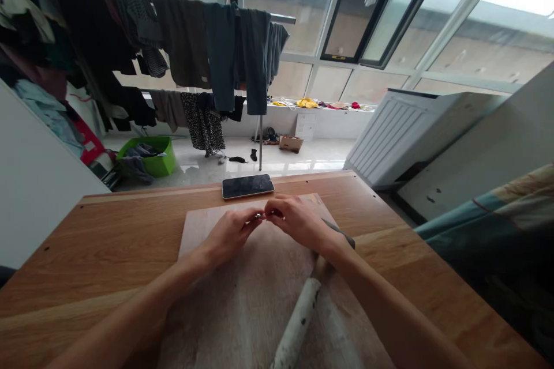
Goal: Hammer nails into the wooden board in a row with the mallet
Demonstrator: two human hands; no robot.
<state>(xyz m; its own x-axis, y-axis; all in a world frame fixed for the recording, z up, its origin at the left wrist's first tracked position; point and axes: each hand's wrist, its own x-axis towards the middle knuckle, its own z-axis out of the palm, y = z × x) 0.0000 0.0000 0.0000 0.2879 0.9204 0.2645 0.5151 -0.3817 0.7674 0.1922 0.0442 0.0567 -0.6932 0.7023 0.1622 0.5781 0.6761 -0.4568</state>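
Note:
Both my hands meet over the far part of a pale floured board [203, 228] on a wooden table [108, 242]. My left hand [231, 230] and my right hand [296, 220] pinch a tiny shiny object [258, 216] between their fingertips; I cannot make out what it is. Under my right forearm lies a flour-dusted rolling pin [298, 320], pointing away from me. A knife-like grey blade [340, 232] pokes out beside my right wrist.
A dark phone [248, 185] lies flat at the table's far edge. Beyond stand a clothes rack with hanging garments [208, 52], a green basin [151, 155], a white radiator panel [398, 132] and large windows. A patterned cloth [497, 225] sits at right.

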